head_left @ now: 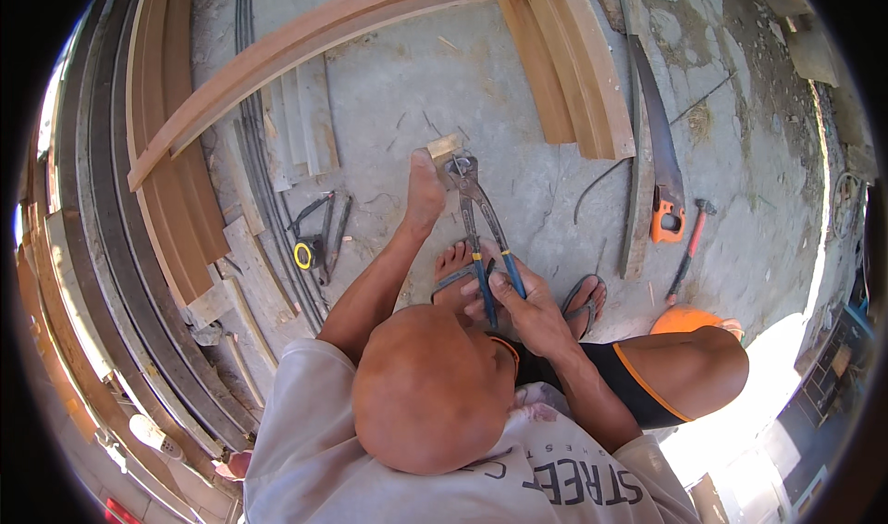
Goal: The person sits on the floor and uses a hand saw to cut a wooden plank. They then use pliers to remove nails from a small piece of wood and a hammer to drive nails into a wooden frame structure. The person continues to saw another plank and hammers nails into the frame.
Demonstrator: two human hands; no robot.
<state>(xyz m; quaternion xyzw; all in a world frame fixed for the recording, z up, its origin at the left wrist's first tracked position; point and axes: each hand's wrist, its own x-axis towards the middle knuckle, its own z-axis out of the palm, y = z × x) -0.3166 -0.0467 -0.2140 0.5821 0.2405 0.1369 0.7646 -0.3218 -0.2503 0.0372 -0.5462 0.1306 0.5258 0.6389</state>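
Note:
My left hand (425,191) is closed on a small pale wood block (446,146), held just above the concrete floor. With my right hand (525,309) I grip a pair of pincers (483,211) by its blue and yellow handles. The handles stand a little apart. The jaws are up against the near right end of the block, beside my left fingertips; whether they bite on a nail is too small to tell. Several thin nails or bits of wire (429,119) lie on the floor beyond the block.
A long plank (324,38) spans wooden frame pieces (171,154) at left and others (573,71) at right. A handsaw (659,126) and a red-handled hammer (689,251) lie rightward. At left are a tape measure (303,255), dark rods (254,108) and stacked beams (111,200).

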